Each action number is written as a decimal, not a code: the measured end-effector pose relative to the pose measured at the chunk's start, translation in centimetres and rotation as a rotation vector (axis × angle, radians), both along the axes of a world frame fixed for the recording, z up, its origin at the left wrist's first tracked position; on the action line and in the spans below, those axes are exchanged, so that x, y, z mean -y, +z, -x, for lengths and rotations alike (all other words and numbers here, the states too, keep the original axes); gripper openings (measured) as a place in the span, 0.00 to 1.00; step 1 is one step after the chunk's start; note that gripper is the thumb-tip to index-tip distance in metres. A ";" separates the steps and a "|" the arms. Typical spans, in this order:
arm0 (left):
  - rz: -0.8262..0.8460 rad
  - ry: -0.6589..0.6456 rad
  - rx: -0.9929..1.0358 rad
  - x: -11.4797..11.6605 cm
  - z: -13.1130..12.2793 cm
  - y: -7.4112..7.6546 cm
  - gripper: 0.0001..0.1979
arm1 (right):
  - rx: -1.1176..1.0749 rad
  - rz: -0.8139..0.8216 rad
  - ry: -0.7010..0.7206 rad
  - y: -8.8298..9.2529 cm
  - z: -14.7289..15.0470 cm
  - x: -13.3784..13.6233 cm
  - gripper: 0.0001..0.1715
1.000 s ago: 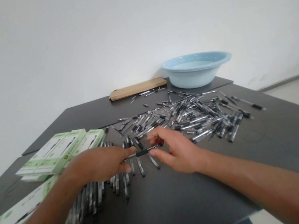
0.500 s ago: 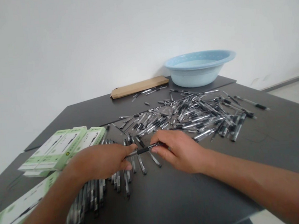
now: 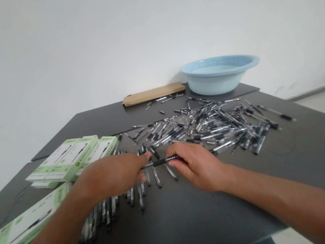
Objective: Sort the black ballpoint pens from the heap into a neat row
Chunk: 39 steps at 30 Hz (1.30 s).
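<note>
A clear pen with a black grip [image 3: 160, 162] is stretched between my two hands, above the dark table. My left hand [image 3: 114, 174] pinches its barrel end between thumb and fingers. At the other end, the fingers of my right hand [image 3: 193, 163] are closed around the tip, which they hide. Below and beside my left hand lies a row of pens [image 3: 112, 211], partly covered by my forearm. Beyond my right hand spreads a loose heap of pens and pen parts [image 3: 208, 123].
Green and white pen boxes [image 3: 78, 155] are stacked at the left, and another box [image 3: 31, 223] lies nearer. A light blue basin [image 3: 218, 80] stands at the back by the wall, with a flat brown cardboard box [image 3: 154, 94] to its left.
The view has shifted slightly, so everything appears a little further right. Both hands keep their hold on the pen, with hardly any other movement.
</note>
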<state>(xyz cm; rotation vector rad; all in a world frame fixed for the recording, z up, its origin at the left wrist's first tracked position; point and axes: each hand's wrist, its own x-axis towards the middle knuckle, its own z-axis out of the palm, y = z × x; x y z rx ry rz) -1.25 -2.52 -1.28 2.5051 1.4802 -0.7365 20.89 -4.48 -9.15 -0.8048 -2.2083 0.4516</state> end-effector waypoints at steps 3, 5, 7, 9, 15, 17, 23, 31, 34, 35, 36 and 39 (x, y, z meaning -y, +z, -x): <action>-0.001 0.016 -0.018 0.0 0.1 -0.1 0.29 | 0.003 -0.007 -0.011 0.0 0.0 0.0 0.05; 0.015 0.020 -0.008 -0.1 0.0 0.0 0.29 | 0.018 0.003 -0.024 0.1 0.0 0.1 0.04; 0.057 0.009 -0.005 -0.2 -0.2 0.0 0.27 | 0.045 0.003 -0.016 0.2 -0.2 0.0 0.04; 0.111 -0.013 -0.014 -0.3 -0.5 0.0 0.23 | 0.066 -0.017 0.008 0.4 -0.6 -0.1 0.11; 0.151 -0.022 -0.033 -1.1 -0.7 -0.5 0.24 | 0.087 -0.114 -0.027 1.1 -1.7 -0.6 0.27; 0.154 -0.037 -0.025 -1.2 -0.8 -0.6 0.25 | 0.128 -0.152 -0.025 1.2 -1.5 -0.6 0.23; 0.137 -0.073 -0.034 -0.7 -2.0 -0.3 0.22 | 0.303 -0.252 -0.033 0.5 -0.2 -0.3 0.16; 0.152 -0.062 -0.059 0.1 -2.4 0.5 0.31 | 0.416 -0.217 -0.087 0.5 0.3 -0.1 0.13; 0.149 -0.028 -0.029 0.2 -1.6 0.8 0.39 | 0.432 -0.170 -0.072 0.2 0.5 -0.5 0.12; 0.142 -0.018 -0.012 0.2 -1.3 1.0 0.40 | 0.429 -0.158 -0.071 0.0 0.5 -0.6 0.12; 0.137 -0.009 0.001 0.3 -0.9 1.2 0.41 | 0.426 -0.146 -0.075 -0.1 0.5 -0.8 0.11; 0.140 0.009 0.028 0.7 -0.1 1.8 0.42 | 0.421 -0.126 -0.101 -0.5 0.3 -1.4 0.11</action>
